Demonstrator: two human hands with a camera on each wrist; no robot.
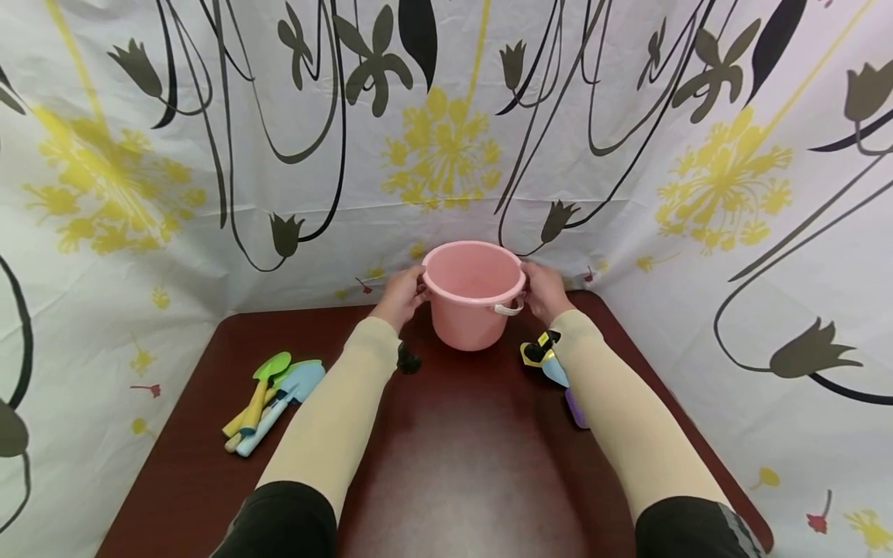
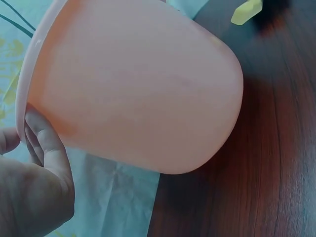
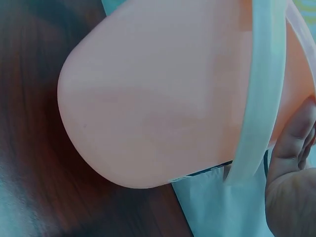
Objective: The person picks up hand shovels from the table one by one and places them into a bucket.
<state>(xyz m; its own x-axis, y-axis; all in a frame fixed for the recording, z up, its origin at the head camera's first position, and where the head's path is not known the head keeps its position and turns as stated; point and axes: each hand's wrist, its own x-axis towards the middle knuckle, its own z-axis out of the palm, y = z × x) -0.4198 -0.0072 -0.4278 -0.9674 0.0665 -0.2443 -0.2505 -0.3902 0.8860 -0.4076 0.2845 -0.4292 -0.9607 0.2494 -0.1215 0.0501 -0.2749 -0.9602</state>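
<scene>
A pink plastic bucket (image 1: 466, 325) stands upright at the far end of the table, its mouth facing up. My left hand (image 1: 402, 294) grips its rim on the left side, with the thumb over the rim and the fingers below it in the left wrist view. On the opposite side my right hand (image 1: 547, 291) holds the rim. The bucket's white handle (image 3: 269, 89) hangs down along the wall near my right hand. Both arms reach forward, one to each side of the bucket.
Toy garden tools lie in a pile on the dark red table (image 1: 460, 465) at left, including a green scoop (image 1: 272, 366) and a blue shovel (image 1: 305, 380). Beside my right forearm lie a light blue piece (image 1: 554, 372) and a purple piece (image 1: 576, 408), partly hidden. A patterned curtain (image 1: 446, 178) hangs behind.
</scene>
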